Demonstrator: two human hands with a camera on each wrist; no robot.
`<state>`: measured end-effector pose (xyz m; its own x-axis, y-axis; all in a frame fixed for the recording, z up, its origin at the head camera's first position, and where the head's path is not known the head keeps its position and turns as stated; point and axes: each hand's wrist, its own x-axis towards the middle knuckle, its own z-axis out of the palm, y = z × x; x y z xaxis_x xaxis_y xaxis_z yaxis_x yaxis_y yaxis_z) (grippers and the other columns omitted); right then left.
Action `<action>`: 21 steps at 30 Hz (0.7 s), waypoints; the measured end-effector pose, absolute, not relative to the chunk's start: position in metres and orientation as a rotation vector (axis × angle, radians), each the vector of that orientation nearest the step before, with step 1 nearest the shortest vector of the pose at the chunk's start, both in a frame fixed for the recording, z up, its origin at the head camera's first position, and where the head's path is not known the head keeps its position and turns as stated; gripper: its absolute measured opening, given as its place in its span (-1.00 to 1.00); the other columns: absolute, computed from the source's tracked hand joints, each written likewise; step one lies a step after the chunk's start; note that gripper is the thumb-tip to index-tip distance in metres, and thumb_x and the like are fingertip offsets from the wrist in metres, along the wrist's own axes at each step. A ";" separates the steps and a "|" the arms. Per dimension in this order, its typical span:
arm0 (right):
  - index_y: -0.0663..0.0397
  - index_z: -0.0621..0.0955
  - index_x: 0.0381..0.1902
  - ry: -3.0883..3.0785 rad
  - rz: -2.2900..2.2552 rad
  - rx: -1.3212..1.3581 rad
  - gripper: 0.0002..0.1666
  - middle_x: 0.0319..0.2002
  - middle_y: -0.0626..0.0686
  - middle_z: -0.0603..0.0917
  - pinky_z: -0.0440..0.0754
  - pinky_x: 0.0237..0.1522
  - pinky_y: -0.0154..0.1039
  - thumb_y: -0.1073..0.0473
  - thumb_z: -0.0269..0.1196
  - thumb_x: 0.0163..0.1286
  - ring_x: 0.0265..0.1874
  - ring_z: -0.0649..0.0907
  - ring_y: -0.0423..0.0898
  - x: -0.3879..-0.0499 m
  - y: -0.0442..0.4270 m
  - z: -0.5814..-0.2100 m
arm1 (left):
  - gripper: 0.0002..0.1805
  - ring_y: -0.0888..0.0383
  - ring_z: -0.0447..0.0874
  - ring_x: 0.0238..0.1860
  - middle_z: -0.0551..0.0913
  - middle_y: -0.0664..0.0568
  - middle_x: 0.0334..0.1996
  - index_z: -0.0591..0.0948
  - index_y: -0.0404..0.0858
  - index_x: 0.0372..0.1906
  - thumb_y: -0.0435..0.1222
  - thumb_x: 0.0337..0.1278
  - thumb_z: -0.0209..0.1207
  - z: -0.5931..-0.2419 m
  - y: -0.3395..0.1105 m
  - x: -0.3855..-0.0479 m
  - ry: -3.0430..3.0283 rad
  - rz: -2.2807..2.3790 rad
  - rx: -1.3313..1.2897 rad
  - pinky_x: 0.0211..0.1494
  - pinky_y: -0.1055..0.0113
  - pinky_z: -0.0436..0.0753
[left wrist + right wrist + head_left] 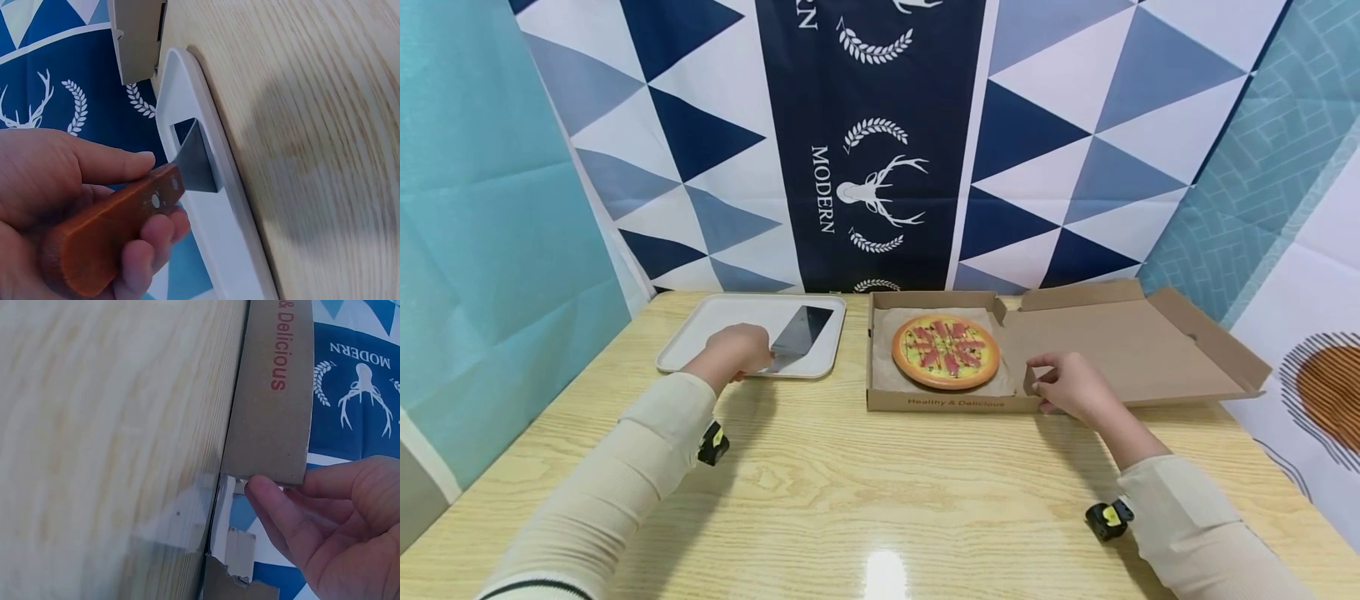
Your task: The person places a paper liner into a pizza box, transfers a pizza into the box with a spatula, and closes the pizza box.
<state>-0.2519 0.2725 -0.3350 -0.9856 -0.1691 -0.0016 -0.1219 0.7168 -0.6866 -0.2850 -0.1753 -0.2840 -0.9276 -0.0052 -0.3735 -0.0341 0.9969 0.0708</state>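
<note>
My left hand (736,348) grips a metal-bladed spatula (803,331) by its brown wooden handle, which shows plainly in the left wrist view. The wide blade is over the white tray (700,321) at the left; whether it touches the tray I cannot tell. An open cardboard pizza box (958,403) stands near the middle, its lid laid out to the right. A round pizza (946,352) with red strips on top lies on paper inside it. With thumb and fingertips, my right hand (1071,385) pinches the box's front right corner, at the end of the lettered wall.
All of this rests on a light wooden table (850,492). A patterned cloth (872,150) hangs behind the table's back edge, close behind the tray and box. The box's lid (1120,350) spreads toward the right edge, its side flaps standing up.
</note>
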 end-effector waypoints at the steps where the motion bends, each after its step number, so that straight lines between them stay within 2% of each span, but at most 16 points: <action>1: 0.60 0.39 0.19 2.855 -1.127 -0.249 -0.52 -0.24 0.44 0.64 0.70 -0.44 -0.14 0.52 0.11 0.31 -0.54 0.69 0.00 -0.252 0.273 -0.335 | -0.73 0.20 0.31 -0.77 0.39 0.08 -0.75 0.59 -0.26 -0.31 -0.18 0.43 0.00 -0.284 -0.175 -0.285 2.767 0.098 -0.026 -0.57 0.30 0.41; 4: 0.60 0.39 0.19 2.861 -1.116 -0.251 -0.51 -0.25 0.44 0.64 0.70 -0.44 -0.15 0.51 0.12 0.30 -0.55 0.69 0.00 -0.251 0.272 -0.334 | -0.70 0.19 0.33 -0.75 0.38 0.08 -0.73 0.56 -0.22 -0.45 -0.18 0.39 0.04 -0.282 -0.174 -0.286 2.798 0.061 -0.015 -0.54 0.29 0.42; 6: 0.61 0.38 0.20 2.864 -1.109 -0.250 -0.50 -0.25 0.43 0.64 0.70 -0.44 -0.15 0.51 0.13 0.30 -0.55 0.69 0.00 -0.251 0.272 -0.334 | -0.70 0.15 0.40 -0.66 0.45 0.04 -0.64 0.55 -0.21 -0.50 -0.18 0.37 0.07 -0.280 -0.174 -0.286 2.824 0.030 0.002 -0.47 0.25 0.46; 11: 0.64 0.35 0.21 2.866 -1.108 -0.244 -0.47 -0.26 0.43 0.63 0.70 -0.44 -0.14 0.50 0.16 0.31 -0.53 0.70 0.01 -0.249 0.272 -0.331 | -0.76 0.04 0.52 -0.39 0.58 -0.06 -0.36 0.60 -0.25 -0.39 -0.18 0.33 0.12 -0.276 -0.174 -0.284 2.875 -0.027 0.033 -0.33 0.15 0.53; 21: 0.65 0.38 0.14 2.907 -1.101 -0.243 -0.52 -0.26 0.42 0.64 0.69 -0.41 -0.10 0.44 0.16 0.32 -0.54 0.71 0.04 -0.247 0.273 -0.330 | -0.89 0.05 0.46 -0.45 0.55 -0.04 -0.45 0.56 -0.25 -0.43 -0.35 0.19 0.11 -0.275 -0.167 -0.279 3.024 0.031 0.138 -0.44 0.15 0.49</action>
<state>-0.2468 0.2729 -0.3295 -0.9876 -0.1532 0.0333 -0.1368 0.7385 -0.6602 -0.2793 -0.1665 -0.2751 -0.9893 0.0923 -0.1127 0.0899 0.9956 0.0259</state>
